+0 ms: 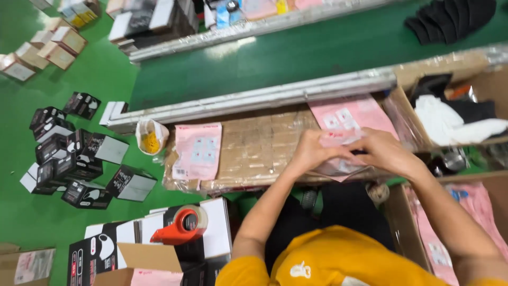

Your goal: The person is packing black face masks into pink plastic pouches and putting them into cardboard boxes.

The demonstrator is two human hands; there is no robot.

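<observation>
Pink plastic mailer bag [338,139] sits on the cardboard-covered worktop [254,153], pinched between left hand [312,153] and right hand [383,151], each grip closed on it. Packing appears midway; closing the bag likely comes next.

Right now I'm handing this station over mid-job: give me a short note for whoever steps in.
Left hand and right hand: both grip one pink pouch over the cardboard work surface, fingers meeting at its middle.
Things: another pink pouch lies flat to the left; more pink pouches sit in the box at lower right. Tape dispenser rests on the black-and-white boxes at lower left.
Done: pouch picked up.
Left: whether it is filled or sealed can't be told.
</observation>
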